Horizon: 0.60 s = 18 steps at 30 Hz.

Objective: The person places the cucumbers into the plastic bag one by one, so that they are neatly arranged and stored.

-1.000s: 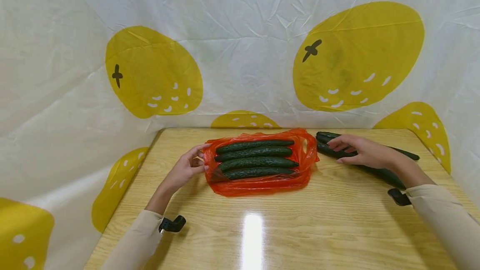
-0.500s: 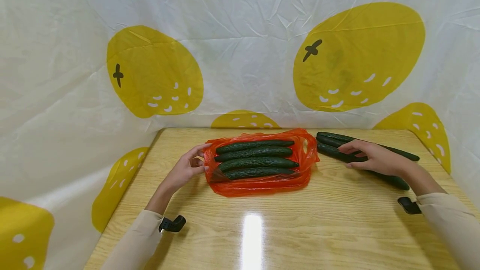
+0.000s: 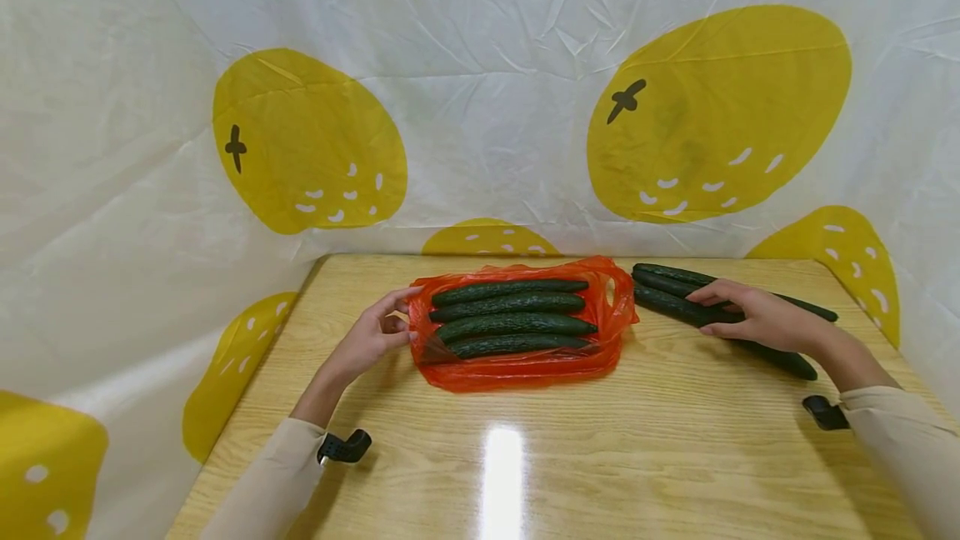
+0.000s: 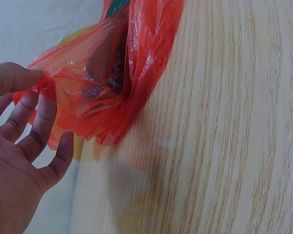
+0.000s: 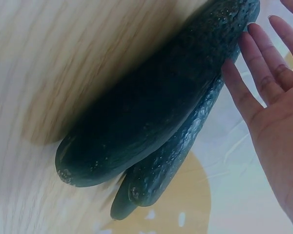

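Note:
In the head view a red plastic bag point(image 3: 517, 377) lies on the table with several dark green cucumbers point(image 3: 517, 324) side by side in it. My left hand point(image 3: 375, 327) pinches the bag's left end between thumb and fingers, and the left wrist view shows the thin red film point(image 4: 88, 73) pulled up there. My right hand point(image 3: 768, 319) is over a group of three loose cucumbers at the right. Its thumb and fingers straddle the nearest cucumber point(image 3: 667, 304). In the right wrist view the fairly straight, spread fingers point(image 5: 241, 92) come right up to that cucumber's side.
The other two loose cucumbers point(image 3: 806, 307) lie just behind the nearest one, partly hidden by the right hand. Behind the wooden table point(image 3: 615, 457) hangs a white cloth point(image 3: 495, 148) with yellow fruit prints, which also stands along the left and right sides.
My right hand has shifted a little to the right along the loose cucumbers, with its fingers lower around the nearest one. My left hand and the bag have stayed in place.

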{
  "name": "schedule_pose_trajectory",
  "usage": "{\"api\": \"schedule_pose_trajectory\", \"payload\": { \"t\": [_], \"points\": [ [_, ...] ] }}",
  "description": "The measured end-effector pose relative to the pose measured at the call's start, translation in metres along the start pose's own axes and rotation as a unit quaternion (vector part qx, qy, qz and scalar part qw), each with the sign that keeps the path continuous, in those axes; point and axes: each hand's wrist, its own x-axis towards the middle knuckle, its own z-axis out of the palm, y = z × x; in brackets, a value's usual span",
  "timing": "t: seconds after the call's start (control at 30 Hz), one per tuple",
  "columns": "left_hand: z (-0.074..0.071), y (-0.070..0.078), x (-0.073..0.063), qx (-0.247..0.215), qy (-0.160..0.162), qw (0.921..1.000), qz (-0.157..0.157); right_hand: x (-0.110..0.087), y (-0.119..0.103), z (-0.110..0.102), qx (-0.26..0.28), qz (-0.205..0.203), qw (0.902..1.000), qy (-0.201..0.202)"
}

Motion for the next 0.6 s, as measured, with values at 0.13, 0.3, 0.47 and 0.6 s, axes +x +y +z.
{"api": "schedule_pose_trajectory", "payload": {
  "t": [0.13,0.3,0.47,0.6],
  "points": [
    [0.0001,0.0003,0.0004,0.003,-0.001,1.0,0.002,0.0001,0.0022,-0.0013,0.002,0.006,1.0,-0.001],
    [-0.0005,-0.0003,0.0003,0.005,-0.005,1.0,0.001,0.0008,0.0044,-0.0017,0.015,0.013,0.9998,-0.009],
    [-0.0007,-0.0007,-0.0004,0.003,-0.007,1.0,-0.003,0.0027,0.0073,-0.0004,0.023,0.014,0.9996,-0.014],
    [-0.0007,-0.0002,-0.0006,0.002,-0.007,1.0,-0.005,0.0056,0.0088,0.0012,0.018,0.009,0.9997,-0.016]
  ]
}}
